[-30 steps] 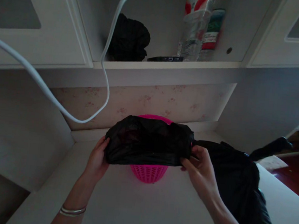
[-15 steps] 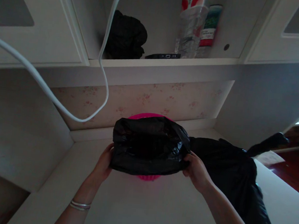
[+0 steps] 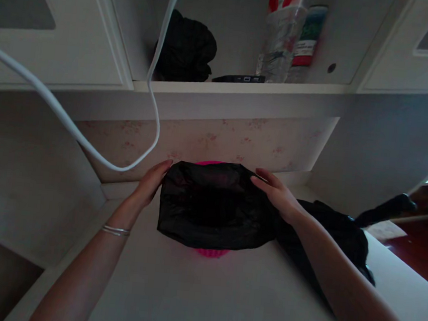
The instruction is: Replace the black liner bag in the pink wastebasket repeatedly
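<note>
A black plastic trash bag (image 3: 214, 236) spreads over a pink basket (image 3: 212, 253), its mouth gaping toward me. Only slivers of the basket show above and below the bag, and the inside is too dark to make out. My left hand (image 3: 151, 184) holds the bag's upper left edge, its fingertips partly hidden behind the plastic. At the upper right edge, my right hand (image 3: 278, 196) has its thumb and fingers on the rim, loosely closed around it. A silvery bangle (image 3: 116, 230) circles my left wrist.
More black plastic (image 3: 328, 227) lies on the white desktop (image 3: 171, 287) under my right forearm. A white cable (image 3: 62, 120) hangs across the left foreground. Overhead, a shelf (image 3: 244, 86) holds a crumpled black bundle (image 3: 189, 49), a flat dark device (image 3: 240, 78), a clear bottle (image 3: 280, 46) and a can (image 3: 309, 36).
Both hands have moved up along the bag's sides, from its lower corners to its upper edges. The right hand also shifted inward. The bag's mouth now looks wider and flatter.
</note>
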Tool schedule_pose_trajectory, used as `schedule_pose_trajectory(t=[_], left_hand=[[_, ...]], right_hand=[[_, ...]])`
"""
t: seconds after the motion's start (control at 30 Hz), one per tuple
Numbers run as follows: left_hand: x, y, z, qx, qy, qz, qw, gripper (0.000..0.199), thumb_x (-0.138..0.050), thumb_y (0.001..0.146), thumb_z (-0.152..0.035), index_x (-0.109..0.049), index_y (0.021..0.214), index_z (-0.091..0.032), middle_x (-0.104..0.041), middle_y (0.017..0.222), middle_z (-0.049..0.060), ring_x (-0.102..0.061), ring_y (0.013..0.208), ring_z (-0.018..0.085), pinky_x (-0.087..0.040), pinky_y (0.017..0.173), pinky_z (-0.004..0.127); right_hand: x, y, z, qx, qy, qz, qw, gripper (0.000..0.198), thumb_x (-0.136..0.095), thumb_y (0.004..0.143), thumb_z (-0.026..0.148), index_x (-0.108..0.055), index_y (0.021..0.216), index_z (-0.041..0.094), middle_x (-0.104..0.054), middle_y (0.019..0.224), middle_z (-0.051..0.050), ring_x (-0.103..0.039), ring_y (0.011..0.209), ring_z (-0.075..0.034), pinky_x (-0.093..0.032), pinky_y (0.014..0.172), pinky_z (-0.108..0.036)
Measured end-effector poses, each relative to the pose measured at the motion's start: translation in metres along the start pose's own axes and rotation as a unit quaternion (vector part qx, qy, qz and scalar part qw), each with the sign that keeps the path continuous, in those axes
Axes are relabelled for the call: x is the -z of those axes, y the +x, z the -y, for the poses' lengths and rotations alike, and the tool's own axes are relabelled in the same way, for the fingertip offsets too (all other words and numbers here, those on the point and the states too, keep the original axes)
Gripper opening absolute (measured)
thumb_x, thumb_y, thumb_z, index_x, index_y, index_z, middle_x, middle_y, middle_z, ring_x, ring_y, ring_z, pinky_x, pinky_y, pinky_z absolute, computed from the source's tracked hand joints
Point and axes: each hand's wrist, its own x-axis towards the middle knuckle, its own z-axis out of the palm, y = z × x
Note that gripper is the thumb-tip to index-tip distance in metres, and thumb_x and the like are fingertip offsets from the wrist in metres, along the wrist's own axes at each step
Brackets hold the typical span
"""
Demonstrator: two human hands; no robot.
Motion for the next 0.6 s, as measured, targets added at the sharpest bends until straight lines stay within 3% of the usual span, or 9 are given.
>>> schedule_pose_trajectory(t=[0.13,0.23,0.33,0.6], left_hand=[[-0.006,0.005,0.004,-0.003,0.102,0.065,0.993,0.044,-0.082,0.077,-0.047,-0.078,0.107,-0.016,-0.079,0.114,0.01,-0.071,0.108,0.027,-0.049,0.104,0.047],[-0.002,-0.005,0.007,-0.016,0.167,0.053,0.984,0.037,-0.076,0.084,-0.049,-0.077,0.1,-0.016,-0.079,0.104,0.01,-0.072,0.102,0.026,-0.05,0.101,0.048],[0.0,-0.021,0.005,-0.037,0.211,0.039,0.976,0.039,-0.074,0.08,-0.056,-0.078,0.093,-0.019,-0.08,0.098,0.007,-0.071,0.102,0.029,-0.05,0.1,0.043],[-0.004,-0.043,0.011,-0.016,0.175,0.019,0.984,0.048,-0.065,0.082,-0.063,-0.079,0.094,-0.019,-0.081,0.101,0.008,-0.071,0.105,0.033,-0.051,0.099,0.044]], right_hand=[[-0.003,0.023,-0.012,0.014,-0.072,-0.005,0.997,0.037,-0.071,0.084,0.048,-0.076,0.108,0.02,-0.078,0.113,-0.011,-0.07,0.111,-0.033,-0.05,0.106,-0.051],[0.002,0.03,-0.017,0.03,-0.098,-0.019,0.995,0.036,-0.061,0.09,0.05,-0.076,0.101,0.019,-0.078,0.101,-0.011,-0.071,0.099,-0.031,-0.055,0.094,-0.047],[0.003,0.032,-0.019,0.046,-0.102,-0.012,0.994,0.035,-0.062,0.09,0.051,-0.074,0.102,0.02,-0.077,0.101,-0.009,-0.071,0.096,-0.027,-0.055,0.088,-0.039],[-0.007,0.042,-0.034,-0.001,-0.064,0.085,0.994,0.033,-0.062,0.086,0.048,-0.074,0.096,0.019,-0.077,0.085,-0.007,-0.071,0.078,-0.022,-0.056,0.071,-0.032]])
